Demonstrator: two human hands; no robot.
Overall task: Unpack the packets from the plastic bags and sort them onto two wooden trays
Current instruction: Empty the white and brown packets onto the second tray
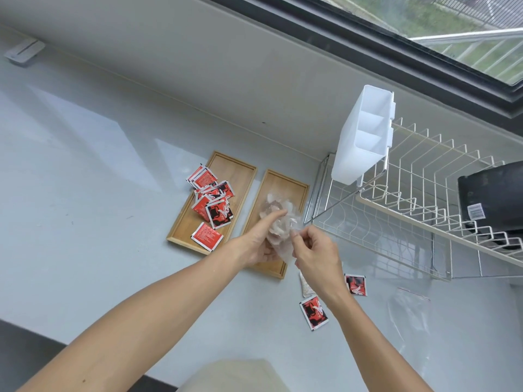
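Two wooden trays lie side by side on the grey counter. The left tray (243, 171) carries several red packets (215, 205). Over the right tray (294, 188) both my hands hold a clear plastic bag (278, 219) with pale packets inside. My left hand (261, 241) grips the bag from below and the left, one finger stretched along it. My right hand (314, 250) pinches the bag's right edge. Two red packets (313, 312) and a pale packet (306, 285) lie on the counter under my right forearm.
A wire dish rack (410, 205) stands at the right with a white divided holder (362, 137) on its corner and a black object (492, 199) in it. An empty clear bag (410, 309) lies in front of the rack. A small white device (24, 52) sits far left.
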